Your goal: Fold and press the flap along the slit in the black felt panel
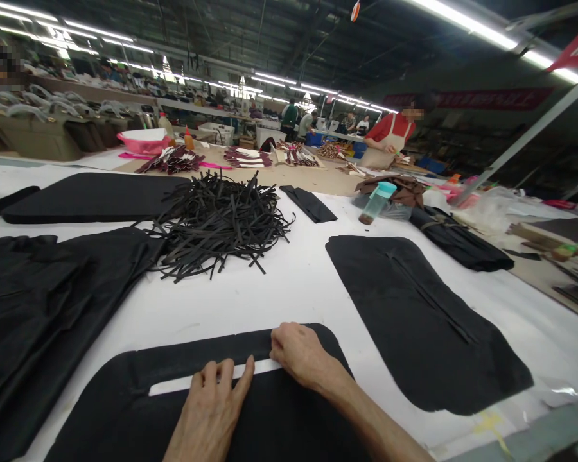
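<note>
Pressing black panel [125,410] — left hand [212,410], right hand [301,353] at slot.

Bright overhead light, bowed edges.
Glare is cast by long white fluorescent ceiling tubes [467,27]; the flat black fabric panel [101,410] is rendered almost textureless.

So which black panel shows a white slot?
The nearest panel, under the left hand and right hand; the right panel and far left panel show no white.
</note>
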The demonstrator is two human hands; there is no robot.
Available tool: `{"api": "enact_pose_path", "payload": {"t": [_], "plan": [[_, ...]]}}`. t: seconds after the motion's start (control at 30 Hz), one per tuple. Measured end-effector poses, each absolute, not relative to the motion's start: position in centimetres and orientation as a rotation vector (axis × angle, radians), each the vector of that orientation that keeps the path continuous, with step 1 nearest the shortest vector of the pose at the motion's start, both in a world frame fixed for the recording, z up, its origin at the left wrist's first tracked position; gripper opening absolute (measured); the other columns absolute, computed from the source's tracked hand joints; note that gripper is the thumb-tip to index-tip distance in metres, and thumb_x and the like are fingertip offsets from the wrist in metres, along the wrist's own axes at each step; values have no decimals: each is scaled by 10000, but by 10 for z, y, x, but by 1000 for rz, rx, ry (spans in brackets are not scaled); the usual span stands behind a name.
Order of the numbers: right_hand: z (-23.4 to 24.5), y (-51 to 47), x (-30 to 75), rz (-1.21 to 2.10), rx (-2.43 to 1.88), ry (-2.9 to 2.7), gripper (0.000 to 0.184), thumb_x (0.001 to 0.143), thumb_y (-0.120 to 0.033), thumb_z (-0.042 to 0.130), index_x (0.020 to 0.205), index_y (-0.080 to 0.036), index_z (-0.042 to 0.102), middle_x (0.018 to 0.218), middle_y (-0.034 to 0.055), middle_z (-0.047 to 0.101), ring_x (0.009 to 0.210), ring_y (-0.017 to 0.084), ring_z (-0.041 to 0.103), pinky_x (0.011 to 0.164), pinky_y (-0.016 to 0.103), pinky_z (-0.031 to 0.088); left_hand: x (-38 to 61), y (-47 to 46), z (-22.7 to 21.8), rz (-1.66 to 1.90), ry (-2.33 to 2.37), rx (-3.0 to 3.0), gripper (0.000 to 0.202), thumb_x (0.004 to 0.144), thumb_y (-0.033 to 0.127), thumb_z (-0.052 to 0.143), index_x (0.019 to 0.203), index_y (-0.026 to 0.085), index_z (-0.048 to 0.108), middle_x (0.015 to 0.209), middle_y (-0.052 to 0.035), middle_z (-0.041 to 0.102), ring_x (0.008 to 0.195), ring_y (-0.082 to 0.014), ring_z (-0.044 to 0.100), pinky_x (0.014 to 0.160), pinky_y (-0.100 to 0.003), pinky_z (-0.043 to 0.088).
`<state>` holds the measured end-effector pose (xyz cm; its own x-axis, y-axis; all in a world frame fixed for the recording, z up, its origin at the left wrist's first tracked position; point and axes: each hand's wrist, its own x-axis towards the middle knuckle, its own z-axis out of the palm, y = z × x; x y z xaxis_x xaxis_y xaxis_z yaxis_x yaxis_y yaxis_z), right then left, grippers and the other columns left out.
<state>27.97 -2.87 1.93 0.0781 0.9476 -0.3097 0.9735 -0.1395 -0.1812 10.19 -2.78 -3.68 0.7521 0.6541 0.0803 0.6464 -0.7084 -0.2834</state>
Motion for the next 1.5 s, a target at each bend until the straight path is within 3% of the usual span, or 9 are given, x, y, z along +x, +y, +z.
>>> {"api": "enact_pose_path", "payload": {"t": [0.13, 0.27, 0.37, 0.6, 0.8, 1.0, 1.2, 1.3, 1.5], "plan": [[26, -27, 281, -607, 2226, 1984, 206, 785, -136, 510, 836, -157, 709, 840, 104, 714, 815, 230, 657, 628, 260, 422, 107, -26, -43, -18, -1036, -2652, 583, 758, 71, 450, 1269, 350, 480, 879, -66, 614, 747, -256, 562, 634, -374, 479], [29, -26, 281, -633, 2223, 1969, 181, 788, -162, 532, 831, -157, 708, 851, 105, 714, 833, 234, 654, 633, 263, 421, 115, -29, -61, -300, -811, -2645, 418, 749, 111, 450, 1126, 158, 624, 1046, -113, 607, 976, -277, 512, 858, -393, 451], [26, -25, 281, -650, 2233, 1963, 158, 770, -168, 554, 813, -157, 705, 840, 107, 714, 825, 237, 653, 618, 265, 409, 123, -33, -63, -251, -763, -2634, 432, 735, 54, 419, 1116, 97, 618, 1069, -116, 598, 1000, -252, 493, 886, -349, 435], [5, -29, 295, -709, 2276, 2045, 79, 729, -196, 592, 746, -190, 668, 760, 41, 696, 746, 192, 627, 590, 250, 362, 130, -32, -50, -183, -821, -2721, 524, 727, 48, 441, 1235, 153, 522, 953, -85, 595, 860, -250, 515, 755, -375, 476], [-8, -46, 314, -750, 2295, 2205, 174, 753, -225, 625, 923, -246, 598, 854, -39, 647, 825, 135, 564, 689, 218, 341, 132, -33, -57, -164, -845, -2688, 536, 736, 12, 436, 1245, 163, 516, 997, -101, 588, 896, -258, 517, 794, -383, 464], [-7, -55, 328, -705, 2351, 2170, 24, 802, -211, 574, 805, -225, 593, 848, -31, 619, 810, 129, 542, 690, 224, 328, 133, -34, -58, -177, -839, -2692, 511, 760, 25, 426, 1243, 160, 522, 1009, -121, 593, 894, -266, 525, 778, -387, 466], [4, -50, 327, -713, 2350, 2009, 56, 781, -217, 588, 784, -216, 644, 839, 6, 663, 825, 162, 585, 665, 240, 352, 135, -36, -64, -352, -817, -2699, 472, 740, 43, 428, 1176, 137, 579, 1091, -102, 604, 997, -270, 494, 874, -406, 427], [13, -40, 323, -750, 2318, 1888, 50, 731, -203, 636, 760, -206, 677, 804, 30, 692, 812, 191, 620, 634, 247, 375, 138, -39, -64, -314, -744, -2716, 469, 725, 11, 402, 1138, 106, 603, 1152, -90, 593, 1070, -248, 472, 932, -353, 405], [32, -24, 316, -794, 2301, 1687, 128, 667, -194, 707, 794, -185, 711, 852, 70, 712, 848, 226, 651, 669, 258, 442, 144, -39, -54, -113, -749, -2720, 560, 731, -29, 400, 1262, 120, 496, 1150, -114, 581, 1032, -254, 507, 910, -372, 441]]}}
